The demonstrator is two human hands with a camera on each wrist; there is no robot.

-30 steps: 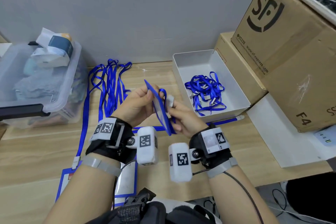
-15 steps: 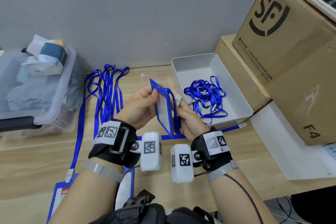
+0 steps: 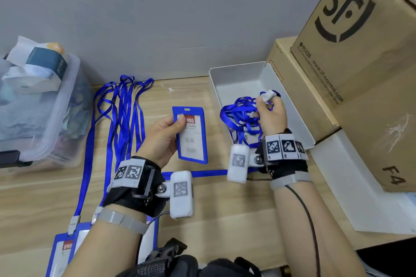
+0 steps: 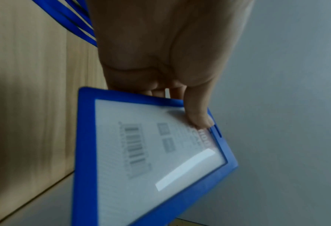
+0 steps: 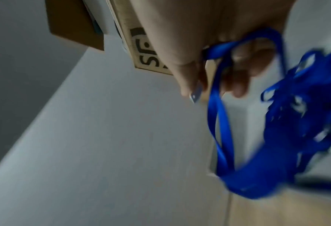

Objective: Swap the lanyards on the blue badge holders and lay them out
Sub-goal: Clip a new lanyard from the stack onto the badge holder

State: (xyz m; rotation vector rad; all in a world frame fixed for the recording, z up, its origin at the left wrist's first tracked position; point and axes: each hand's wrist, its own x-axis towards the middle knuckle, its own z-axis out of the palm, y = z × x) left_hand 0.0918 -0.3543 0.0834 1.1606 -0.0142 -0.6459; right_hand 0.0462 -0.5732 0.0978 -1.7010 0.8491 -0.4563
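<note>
My left hand (image 3: pixel 165 132) holds a blue badge holder (image 3: pixel 191 136) upright above the wooden table, thumb pressed on its top left corner; no lanyard hangs from it. In the left wrist view the thumb lies on the holder (image 4: pixel 151 160) near its slot. My right hand (image 3: pixel 269 114) is over the white tray (image 3: pixel 238 78), pinching a blue lanyard (image 5: pixel 221 122) with its white clip (image 3: pixel 267 95) above the fingers. A tangle of loose lanyards (image 3: pixel 240 119) fills the tray. Several lanyards (image 3: pixel 122 114) lie stretched on the table at the left, ending in badge holders (image 3: pixel 65 252) at the near edge.
A clear plastic bin (image 3: pixel 38 105) with packets stands at the far left. Cardboard boxes (image 3: pixel 360 63) are stacked to the right of the tray, on a white sheet (image 3: pixel 351 189). One blue strap (image 3: pixel 202 173) runs across the table between my wrists.
The hands have parted. The left turned the badge holder face up, free of its lanyard. The right hand carried the lanyard and clip rightward over the tray.
</note>
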